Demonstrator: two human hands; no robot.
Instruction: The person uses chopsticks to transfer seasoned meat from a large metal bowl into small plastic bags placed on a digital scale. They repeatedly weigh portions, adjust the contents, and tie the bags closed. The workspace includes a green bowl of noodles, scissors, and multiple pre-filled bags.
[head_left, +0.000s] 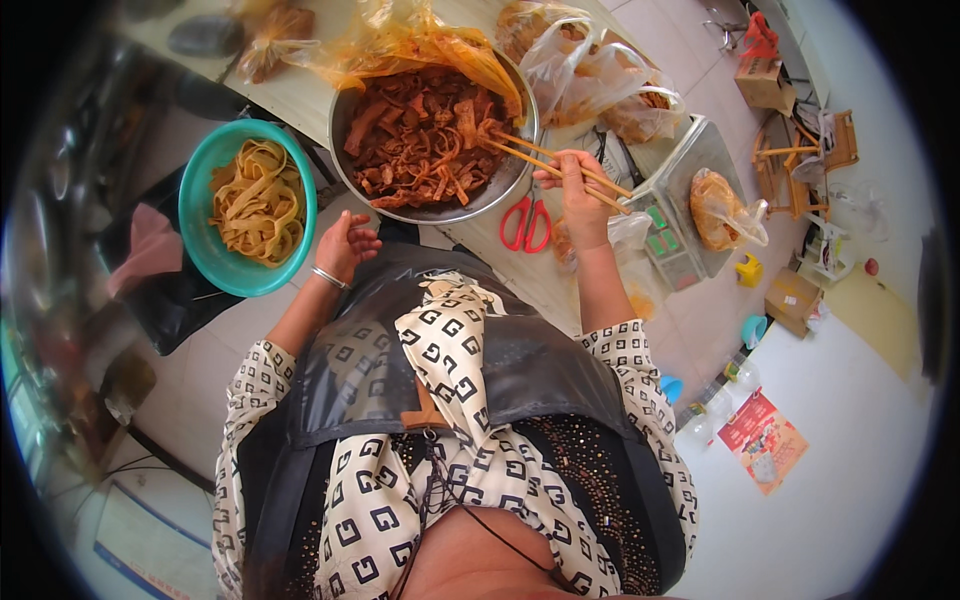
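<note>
Between the fingers of my right hand (576, 187) is a pair of wooden chopsticks (536, 157). Their tips reach into reddish-brown, sauce-coated food strips (427, 142) in a round metal basin (450, 216). An orange-stained plastic bag (442, 45) drapes over the basin's far rim. My left hand (349, 244) holds nothing, its fingers apart and slightly curled below the basin's near left side. Left of that hand, a teal plastic basin (196, 247) holds wide pale-brown strips (259, 202) that look like tofu skin or noodles. Red-handled scissors (526, 225) lie just below the metal basin, their blades partly hidden.
A digital scale (667, 240) at the right bears a plastic bag of food (716, 210). More filled clear bags (592, 82) stand behind it, with a small tied bag (277, 45) at the far left. Pink cloth (148, 247) lies beside the teal basin. Wooden stools (799, 161) stand at far right.
</note>
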